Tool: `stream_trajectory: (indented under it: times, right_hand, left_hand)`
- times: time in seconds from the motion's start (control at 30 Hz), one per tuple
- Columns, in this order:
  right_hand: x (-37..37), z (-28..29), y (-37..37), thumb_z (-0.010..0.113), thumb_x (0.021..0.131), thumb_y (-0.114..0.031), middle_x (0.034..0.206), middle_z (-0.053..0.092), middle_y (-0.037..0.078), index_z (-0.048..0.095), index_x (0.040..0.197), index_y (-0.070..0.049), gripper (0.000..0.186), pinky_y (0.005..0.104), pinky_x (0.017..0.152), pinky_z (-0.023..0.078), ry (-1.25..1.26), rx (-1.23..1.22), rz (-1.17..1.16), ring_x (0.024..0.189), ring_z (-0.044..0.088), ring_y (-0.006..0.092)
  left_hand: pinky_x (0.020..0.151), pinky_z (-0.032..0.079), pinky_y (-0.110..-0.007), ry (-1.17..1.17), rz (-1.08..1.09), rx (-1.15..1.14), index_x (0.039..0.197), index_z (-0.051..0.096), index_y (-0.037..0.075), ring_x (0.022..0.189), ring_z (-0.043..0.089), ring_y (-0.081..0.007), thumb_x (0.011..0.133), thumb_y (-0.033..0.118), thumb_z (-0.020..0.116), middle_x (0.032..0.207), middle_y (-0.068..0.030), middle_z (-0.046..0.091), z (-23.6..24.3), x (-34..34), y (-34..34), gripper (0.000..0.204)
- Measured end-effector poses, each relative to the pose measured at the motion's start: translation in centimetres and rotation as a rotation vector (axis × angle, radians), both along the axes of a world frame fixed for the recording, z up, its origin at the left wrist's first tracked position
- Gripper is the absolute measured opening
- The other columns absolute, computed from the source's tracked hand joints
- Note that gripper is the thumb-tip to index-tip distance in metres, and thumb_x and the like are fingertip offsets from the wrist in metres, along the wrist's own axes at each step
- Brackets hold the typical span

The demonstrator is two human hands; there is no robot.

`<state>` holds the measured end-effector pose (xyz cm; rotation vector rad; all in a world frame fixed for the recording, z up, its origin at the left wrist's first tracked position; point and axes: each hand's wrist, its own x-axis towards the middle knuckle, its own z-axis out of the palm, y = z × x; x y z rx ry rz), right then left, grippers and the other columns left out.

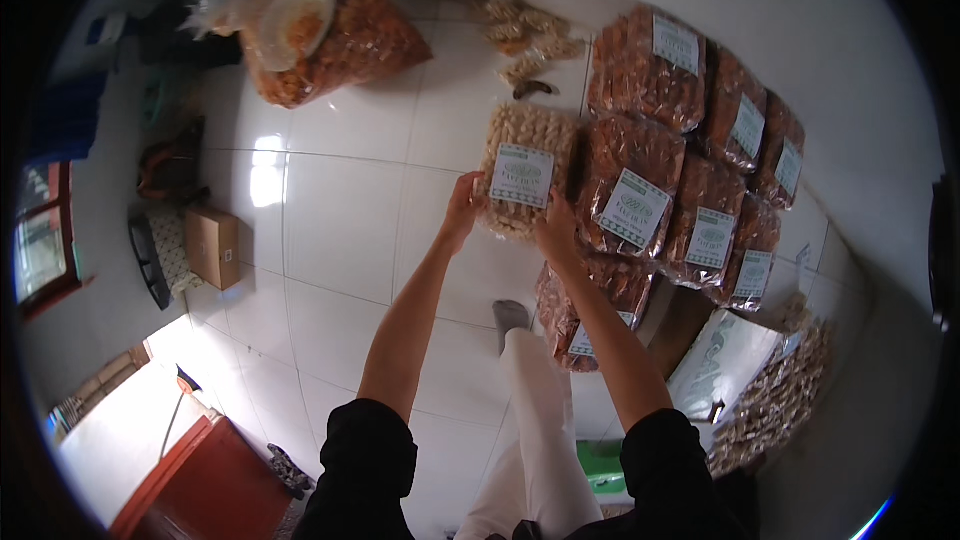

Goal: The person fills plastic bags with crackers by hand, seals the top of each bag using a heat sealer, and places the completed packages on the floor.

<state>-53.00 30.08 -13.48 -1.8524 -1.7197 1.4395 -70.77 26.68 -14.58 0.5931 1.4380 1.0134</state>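
A see-through plastic pack of pale, knobbly snacks (530, 125) with a white and green label is held out in front of me. My left hand (462, 206) grips its left edge, and my right hand (556, 228) grips the lower right corner. Right beside it stand stacks of similar packs with reddish-brown contents (632, 195), their labels facing up. One more brown pack (570, 315) lies partly under my right forearm. My fingertips are too small to make out in detail.
A large tied bag of orange-brown snacks (345, 50) sits at the far left on the white tiled floor (340, 210). Small snack packets (525, 35) lie by the far wall. A cardboard box (212, 246) stands left, a red piece of furniture (215, 490) lower left, and more packets (780, 395) at right.
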Motion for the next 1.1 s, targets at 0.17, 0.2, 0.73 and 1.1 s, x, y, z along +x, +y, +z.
stream_trajectory:
  times: [0.17, 0.2, 0.73, 1.1]
  right_hand:
    - [-0.5, -3.4, -1.1, 0.051, 0.076, -0.004, 0.14, 0.021, 0.029, 0.043, 0.129, -0.008, 0.053, 0.0443, 0.106, 0.022, -0.312, 0.09, 0.124, 0.129, 0.026, 0.0417]
    - [0.0, -3.5, -1.3, 0.051, 0.077, -0.003, 0.141, 0.02, 0.028, 0.045, 0.127, -0.011, 0.052, 0.0441, 0.107, 0.021, -0.354, 0.149, 0.159, 0.129, 0.025, 0.0411]
    - [26.2, 19.2, -20.0, 0.047, 0.091, -0.017, 0.086, 0.058, 0.009, 0.06, 0.095, -0.001, 0.021, 0.0302, 0.073, 0.045, -0.259, 0.184, -0.51, 0.081, 0.057, 0.0186]
    - [26.5, 27.0, -83.3, 0.053, 0.084, -0.032, 0.077, 0.064, 0.017, 0.062, 0.086, -0.001, 0.032, 0.0413, 0.069, 0.05, -0.263, -0.555, -1.201, 0.076, 0.063, 0.0315]
  left_hand:
    - [0.097, 0.032, -0.032, 0.011, -0.162, -0.12, 0.13, 0.037, 0.015, 0.121, 0.033, -0.0185, 0.083, -0.002, 0.049, 0.139, -0.0092, 0.03, -3.6, 0.5, 2.4, 0.052]
    - [0.104, 0.026, -0.034, 0.14, -0.281, -0.111, 0.133, 0.035, 0.016, 0.134, 0.022, -0.0218, 0.083, -0.001, 0.051, 0.146, -0.0091, 0.021, -3.5, 0.9, 2.7, 0.055]
    - [0.095, 0.04, -0.039, 0.749, -0.611, -0.275, 0.119, 0.051, 0.009, 0.112, 0.049, -0.032, 0.084, 0.024, 0.059, 0.117, -0.0151, 0.054, 12.3, -9.9, -29.3, 0.039]
    - [0.08, 0.05, -0.036, 0.714, -1.075, -0.466, 0.094, 0.067, 0.021, 0.091, 0.062, -0.0233, 0.081, 0.035, 0.059, 0.102, -0.0063, 0.063, 30.5, -18.3, -55.9, 0.021]
